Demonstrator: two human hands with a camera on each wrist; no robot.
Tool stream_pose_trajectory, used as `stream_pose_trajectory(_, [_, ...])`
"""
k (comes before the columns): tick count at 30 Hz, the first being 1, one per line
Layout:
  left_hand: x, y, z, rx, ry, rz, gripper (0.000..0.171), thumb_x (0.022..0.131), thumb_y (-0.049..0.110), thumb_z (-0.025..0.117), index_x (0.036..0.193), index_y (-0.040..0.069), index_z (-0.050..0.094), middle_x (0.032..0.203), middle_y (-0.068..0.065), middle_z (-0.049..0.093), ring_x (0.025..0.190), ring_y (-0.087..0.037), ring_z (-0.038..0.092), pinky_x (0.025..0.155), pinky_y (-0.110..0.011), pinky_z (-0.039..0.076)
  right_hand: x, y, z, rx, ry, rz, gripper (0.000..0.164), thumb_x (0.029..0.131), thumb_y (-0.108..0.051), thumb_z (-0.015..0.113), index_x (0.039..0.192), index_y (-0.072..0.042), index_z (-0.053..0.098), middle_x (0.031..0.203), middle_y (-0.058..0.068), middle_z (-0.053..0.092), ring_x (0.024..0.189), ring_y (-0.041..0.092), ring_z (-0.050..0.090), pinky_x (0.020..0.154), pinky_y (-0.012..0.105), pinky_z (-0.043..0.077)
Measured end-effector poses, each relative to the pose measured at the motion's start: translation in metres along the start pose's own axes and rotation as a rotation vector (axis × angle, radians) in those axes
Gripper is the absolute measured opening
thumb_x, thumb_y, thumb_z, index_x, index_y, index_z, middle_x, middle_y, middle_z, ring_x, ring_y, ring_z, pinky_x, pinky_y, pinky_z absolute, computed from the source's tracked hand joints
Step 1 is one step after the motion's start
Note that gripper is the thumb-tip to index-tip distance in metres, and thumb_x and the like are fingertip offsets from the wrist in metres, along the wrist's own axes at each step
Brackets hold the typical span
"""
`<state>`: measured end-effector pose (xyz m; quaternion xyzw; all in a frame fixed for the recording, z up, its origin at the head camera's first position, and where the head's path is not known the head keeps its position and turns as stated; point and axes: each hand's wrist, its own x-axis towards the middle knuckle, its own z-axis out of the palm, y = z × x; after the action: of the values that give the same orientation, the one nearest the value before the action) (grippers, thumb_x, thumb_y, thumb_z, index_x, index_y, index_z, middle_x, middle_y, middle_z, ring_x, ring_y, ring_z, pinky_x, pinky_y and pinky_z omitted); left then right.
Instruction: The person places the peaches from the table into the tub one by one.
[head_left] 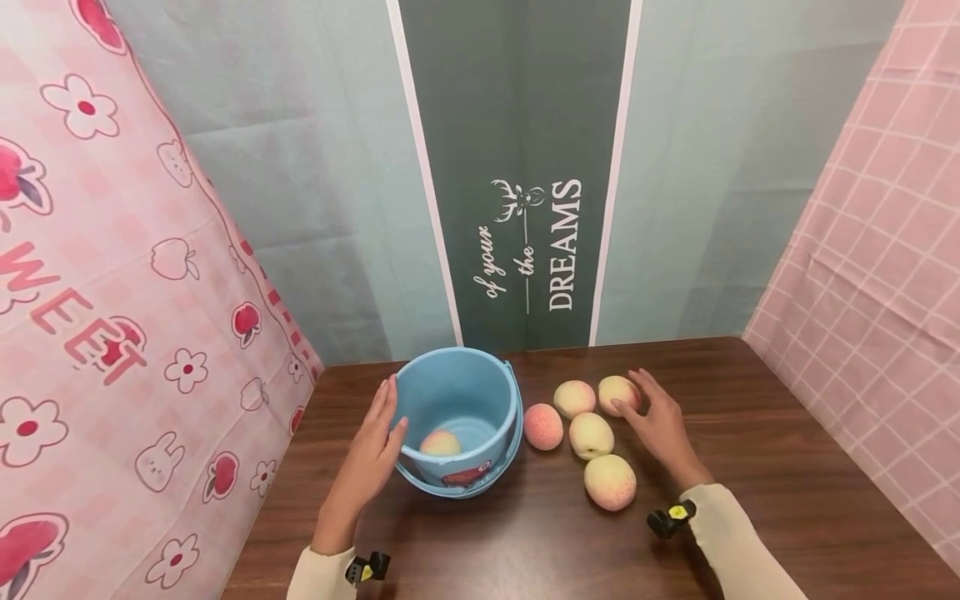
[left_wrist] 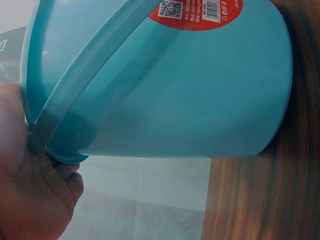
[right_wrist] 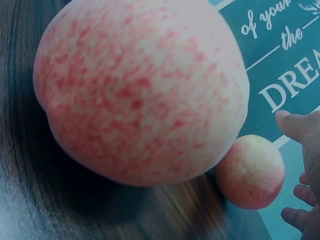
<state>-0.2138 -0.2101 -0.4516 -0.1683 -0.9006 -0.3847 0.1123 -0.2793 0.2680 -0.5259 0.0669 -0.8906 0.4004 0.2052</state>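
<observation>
A light-blue bucket (head_left: 459, 392) stands upright on the table, one peach (head_left: 440, 443) lying inside it. My left hand (head_left: 372, 446) rests against the bucket's left side at the rim, fingers mostly straight; the left wrist view shows that hand (left_wrist: 35, 185) beside the end of the bucket's handle (left_wrist: 85, 75). Around the farthest-right peach (head_left: 619, 396), my right hand (head_left: 660, 421) has its thumb and fingers spread. In the right wrist view a gap shows between this hand (right_wrist: 307, 170) and that peach (right_wrist: 250, 172).
Several more peaches lie between bucket and right hand: a redder peach (head_left: 543, 427), a pale peach (head_left: 574, 399), another (head_left: 592, 436) and the nearest (head_left: 610, 482). The brown wooden table (head_left: 525, 550) meets printed cloths at the back and both sides.
</observation>
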Motion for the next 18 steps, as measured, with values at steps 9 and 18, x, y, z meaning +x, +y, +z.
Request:
stream_pose_trajectory(9, [0.001,-0.001,0.0,0.006,0.002,0.0,0.069,0.108,0.036,0.046,0.165,0.019,0.01,0.17,0.002,0.006,0.155,-0.027,0.014,0.117,-0.059,0.024,0.0,0.015,0.005,-0.013,0.009,0.034,0.075,0.093,-0.025,0.077,0.151,0.004,0.041,0.157,0.032,0.031,0.136,0.057,0.038,0.104,0.071,0.035])
stream_pose_trajectory(18, [0.001,-0.001,0.0,0.012,0.001,-0.005,0.068,0.109,0.036,0.046,0.164,0.018,0.011,0.17,0.002,0.007,0.156,-0.026,0.013,0.118,-0.058,0.023,0.002,0.019,0.008,-0.013,0.001,0.031,0.075,0.093,-0.026,0.077,0.151,0.004,0.04,0.156,0.033,0.032,0.136,0.057,0.038,0.104,0.071,0.035])
